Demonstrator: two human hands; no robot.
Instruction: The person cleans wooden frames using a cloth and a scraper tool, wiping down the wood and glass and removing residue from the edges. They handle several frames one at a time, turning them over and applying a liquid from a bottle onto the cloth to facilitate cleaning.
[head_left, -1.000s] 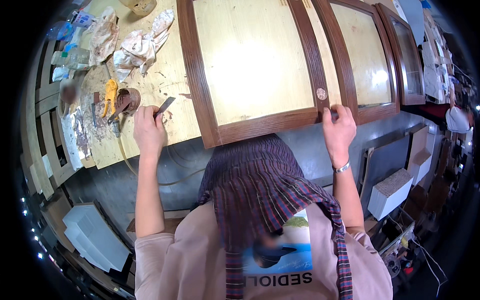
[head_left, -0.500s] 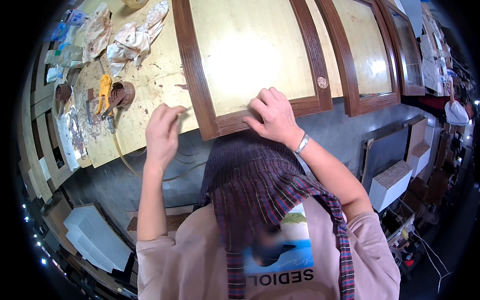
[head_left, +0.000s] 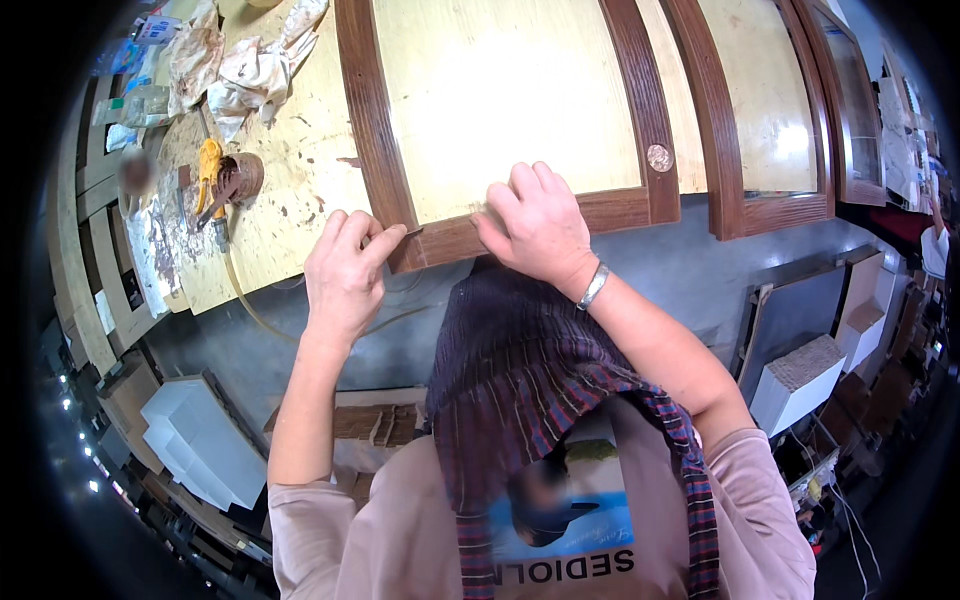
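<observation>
A brown wooden frame with a glass panel (head_left: 560,215) lies on the bench in front of me. My left hand (head_left: 345,270) is at its near left corner, thumb and forefinger pinched on a thin dark sliver (head_left: 414,231) that points over the wood. Whether it is a blade cannot be made out. My right hand (head_left: 538,222) rests on the near rail, its fingers curled at the edge of the glass. Anything between those fingertips is too small to tell. A round, pale brown disc (head_left: 658,157) sits on the frame's right side.
More glazed brown frames (head_left: 720,130) lie to the right. At the left are a yellow-handled tool with a hose (head_left: 210,165), a brown-stained cup (head_left: 246,178) and crumpled stained cloths (head_left: 250,80). White panels (head_left: 800,385) stand below the bench at the right.
My left hand has moved right to the frame's corner, and the thin sliver now shows in its pinch. My right hand has shifted slightly left along the near rail.
</observation>
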